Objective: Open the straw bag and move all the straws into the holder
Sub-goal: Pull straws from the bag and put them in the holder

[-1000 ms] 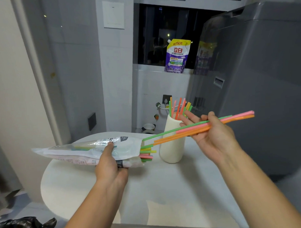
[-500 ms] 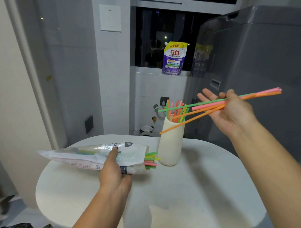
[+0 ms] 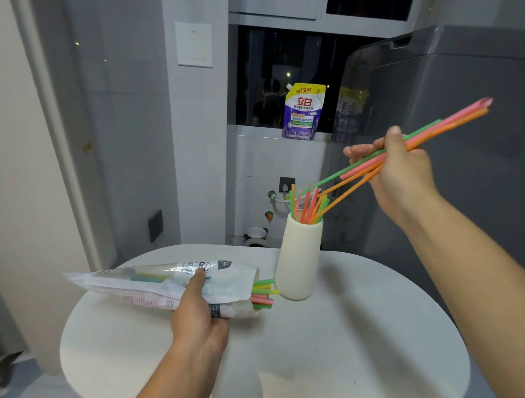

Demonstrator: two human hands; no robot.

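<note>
Head view: right hand (image 3: pixel 403 170) pinches green, pink, orange plastic straws (image 3: pixel 431 132), tips at tall cream holder (image 3: pixel 300 257) down-left.
Stand bundle upright before release; left hand (image 3: pixel 197 317) grips clear printed straw bag (image 3: pixel 151 284).

Straw bag (image 3: pixel 145 284): straws (image 3: pixel 263 300) inside mostly veiled by the printed film, only coloured ends showing at the mouth; print too small to read.
Left hand (image 3: pixel 197 317): fingers hidden beneath the bag.
Holder (image 3: pixel 300 257): lower straw lengths concealed inside.
Bench (image 3: pixel 364 344): near edge cut off by the bottom of the frame.
</note>
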